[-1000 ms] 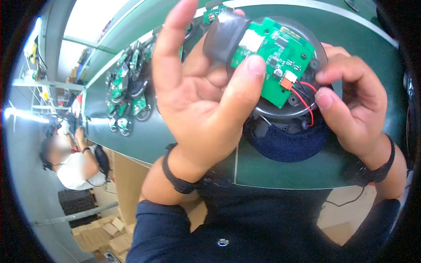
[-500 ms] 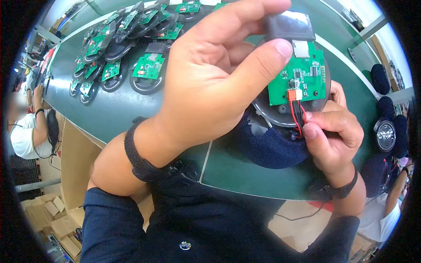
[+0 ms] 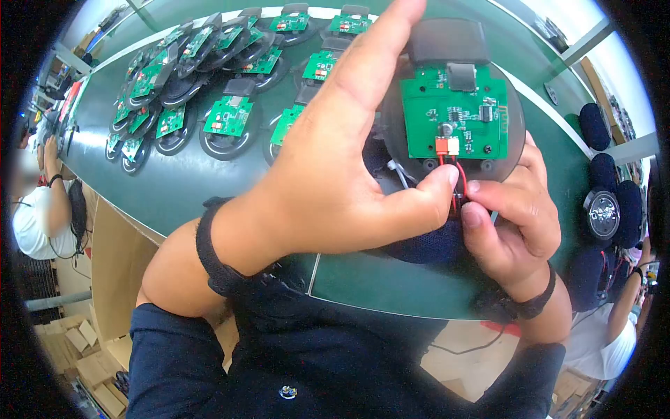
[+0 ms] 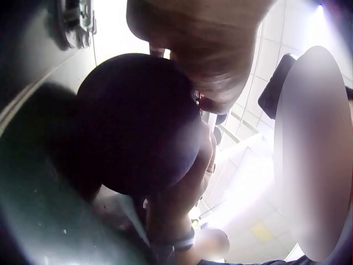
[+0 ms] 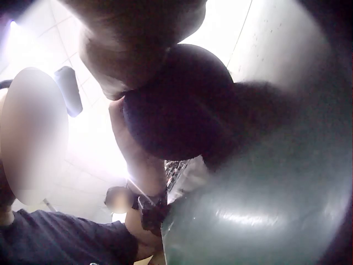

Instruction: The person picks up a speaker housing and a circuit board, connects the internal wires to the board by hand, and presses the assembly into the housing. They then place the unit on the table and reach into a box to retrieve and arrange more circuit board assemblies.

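A green circuit board (image 3: 457, 115) is fixed on a clear dark round plastic base (image 3: 516, 133), with a dark grey block (image 3: 448, 42) at its top. Red and black wires (image 3: 461, 174) run down from the board's plugs. My right hand (image 3: 520, 220) pinches these wires between thumb and forefinger. Against the wires lies the thumb of my left hand (image 3: 328, 171), its forefinger straight up beside the base; its other fingers are hidden. Below is a navy mesh-covered round body (image 3: 426, 248), seen as a dark disc (image 4: 138, 124) in the left wrist view.
Several similar boards on round bases (image 3: 227, 119) lie at the left and back of the green table (image 3: 188, 199). At the right stand dark mesh-covered pieces (image 3: 628, 209) and a round speaker part (image 3: 601, 214). People in white shirts sit at both sides.
My left thumb has come down from the grey block to the wires, and its forefinger has straightened. The board and base now face me more squarely. My right fingers stay at the wires.
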{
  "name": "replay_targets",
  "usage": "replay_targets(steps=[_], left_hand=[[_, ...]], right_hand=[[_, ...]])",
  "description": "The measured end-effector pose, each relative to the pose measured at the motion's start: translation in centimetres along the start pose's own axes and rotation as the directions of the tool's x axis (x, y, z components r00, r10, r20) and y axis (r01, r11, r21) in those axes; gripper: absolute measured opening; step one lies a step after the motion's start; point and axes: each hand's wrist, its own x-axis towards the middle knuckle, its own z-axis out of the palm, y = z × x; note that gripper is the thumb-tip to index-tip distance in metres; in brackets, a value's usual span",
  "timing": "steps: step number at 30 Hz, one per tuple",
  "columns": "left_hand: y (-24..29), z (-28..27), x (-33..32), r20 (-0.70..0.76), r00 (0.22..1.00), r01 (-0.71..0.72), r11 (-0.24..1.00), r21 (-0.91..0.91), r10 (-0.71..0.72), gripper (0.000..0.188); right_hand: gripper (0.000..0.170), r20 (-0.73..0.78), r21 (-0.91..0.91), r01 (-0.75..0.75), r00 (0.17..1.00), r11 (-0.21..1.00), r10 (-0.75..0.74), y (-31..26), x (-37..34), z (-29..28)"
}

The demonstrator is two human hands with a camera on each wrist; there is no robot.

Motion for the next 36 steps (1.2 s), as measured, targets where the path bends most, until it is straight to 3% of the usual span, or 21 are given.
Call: replay_targets(steps=[3, 4, 5, 7, 9, 11, 13, 16, 19, 25, 27, 33, 36], left_hand=[[0.4, 0.2, 0.1, 0.029, 1.000, 0.008, 1.000, 0.000, -0.008, 0.064], [0.4, 0.3, 0.2, 0.044, 0.999, 0.012, 1.000, 0.001, -0.012, 0.064], [0.5, 0.6, 0.1, 0.061, 0.998, 0.016, 1.000, 0.002, -0.016, 0.064], [0.7, 0.9, 0.1, 0.095, 0.995, 0.029, 1.000, 0.003, -0.029, 0.064], [0.8, 1.3, 0.2, 0.131, 0.990, 0.045, 0.999, 0.000, -0.045, 0.064], [0.8, 1.5, 0.4, 0.169, 0.984, 0.059, 0.998, 0.001, -0.058, 0.064], [1.4, 1.7, 0.2, 0.204, 0.976, 0.070, 0.998, 0.007, -0.070, 0.064], [2.3, 1.6, 0.1, 0.248, 0.964, 0.091, 0.996, 0.022, -0.093, 0.064], [2.4, 1.7, 0.0, 0.280, 0.953, 0.109, 0.993, 0.039, -0.116, 0.064], [2.6, 1.3, -0.8, 0.291, 0.944, 0.132, 0.987, 0.093, -0.153, 0.064], [2.7, 1.0, -0.9, 0.286, 0.945, 0.136, 0.985, 0.103, -0.161, 0.063], [3.2, -0.2, -0.9, 0.269, 0.948, 0.138, 0.982, 0.127, -0.168, 0.063], [3.3, -0.1, -1.1, 0.271, 0.948, 0.135, 0.982, 0.129, -0.166, 0.063]], right_hand=[[0.034, 0.070, -0.037, 0.046, 0.997, 0.998, -0.043, 0.2, -0.7, -0.7], [0.058, 0.021, 0.102, -0.028, 0.999, 0.994, 0.026, 0.4, -1.3, -0.1], [0.058, 0.008, 0.103, -0.034, 0.999, 0.994, 0.033, 0.2, -1.5, -0.1], [0.078, 0.043, 0.354, -0.191, 0.981, 0.916, 0.188, -0.5, -1.9, 0.0], [0.078, 0.004, 0.454, -0.127, 0.990, 0.882, 0.141, -0.4, -1.3, 0.7], [0.073, -0.041, 0.291, -0.188, 0.977, 0.938, 0.208, -0.8, -1.1, 0.9], [0.065, -0.076, 0.325, -0.221, 0.963, 0.920, 0.259, -1.0, -1.3, 0.7], [0.063, 0.074, 0.086, -0.102, 0.993, 0.991, 0.096, -1.1, -0.8, -0.7], [0.063, 0.146, -0.034, -0.062, 0.987, 0.997, 0.067, -1.2, -0.3, -1.6], [0.061, -0.026, 0.084, -0.147, 0.988, 0.986, 0.150, -1.2, -2.1, -0.1], [0.059, -0.008, 0.055, -0.130, 0.991, 0.990, 0.130, -1.5, -1.8, 0.0], [0.058, 0.023, 0.270, -0.283, 0.957, 0.920, 0.288, -1.9, -1.8, 0.5], [0.057, 0.014, 0.293, -0.249, 0.967, 0.923, 0.256, -1.4, -2.2, 0.5]])
